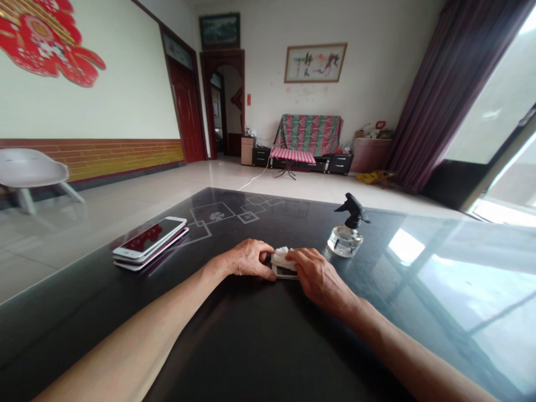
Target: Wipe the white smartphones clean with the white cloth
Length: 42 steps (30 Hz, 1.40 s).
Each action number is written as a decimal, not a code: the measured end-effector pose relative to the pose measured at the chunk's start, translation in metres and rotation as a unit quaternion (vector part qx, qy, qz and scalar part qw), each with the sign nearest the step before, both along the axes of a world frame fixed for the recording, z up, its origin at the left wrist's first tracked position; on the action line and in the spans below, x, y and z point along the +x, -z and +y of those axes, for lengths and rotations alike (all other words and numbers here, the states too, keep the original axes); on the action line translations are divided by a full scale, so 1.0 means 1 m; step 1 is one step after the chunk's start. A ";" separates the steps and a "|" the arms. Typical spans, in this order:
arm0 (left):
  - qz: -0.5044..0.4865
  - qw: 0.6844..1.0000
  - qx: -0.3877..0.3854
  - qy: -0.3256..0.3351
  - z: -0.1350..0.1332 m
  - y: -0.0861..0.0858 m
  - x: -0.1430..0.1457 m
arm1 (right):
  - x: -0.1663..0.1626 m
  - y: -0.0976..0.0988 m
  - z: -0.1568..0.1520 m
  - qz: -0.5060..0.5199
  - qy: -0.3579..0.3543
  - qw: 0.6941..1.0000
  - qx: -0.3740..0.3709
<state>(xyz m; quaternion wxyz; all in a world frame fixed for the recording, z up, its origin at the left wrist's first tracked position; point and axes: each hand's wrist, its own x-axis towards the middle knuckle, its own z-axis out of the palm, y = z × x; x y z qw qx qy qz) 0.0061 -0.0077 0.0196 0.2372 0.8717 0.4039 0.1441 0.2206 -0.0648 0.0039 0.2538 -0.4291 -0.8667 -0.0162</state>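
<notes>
Between my two hands, on the glossy black table (259, 346), lies a small white-edged phone (285, 272), flat and mostly covered. My left hand (247, 259) curls over its left end, fingers closed down to pin it against the tabletop. My right hand (316, 273) presses a crumpled white cloth wad (280, 255) onto the phone's top face, fingers bunched narrow around the wad. I judge this to be the wiping step, cloth already on the glass, though how much of the screen is covered I cannot quite tell under my fingers. Just beyond my right hand stands a clear round spray bottle with a black trigger (347, 231), apart from my knuckles. Well off past my left hand sits a stack of flat phones, white on top (151, 241). The next stroke calls for steady pinning on the left and light, even pressure on the right.
</notes>
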 end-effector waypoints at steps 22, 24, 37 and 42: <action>0.014 1.000 0.009 -0.001 0.001 0.001 -0.001 | 0.024 -0.007 -0.001 -0.106 0.152 0.982 0.027; 0.015 1.000 0.010 -0.001 0.000 0.000 0.000 | 0.013 -0.007 -0.008 -0.088 0.093 0.991 0.027; 0.011 1.000 0.001 -0.012 0.000 0.002 -0.001 | 0.037 0.003 -0.001 -0.043 0.135 0.989 0.044; 0.006 1.000 0.002 -0.007 0.001 0.003 -0.001 | 0.043 0.001 0.000 -0.054 0.164 0.984 0.049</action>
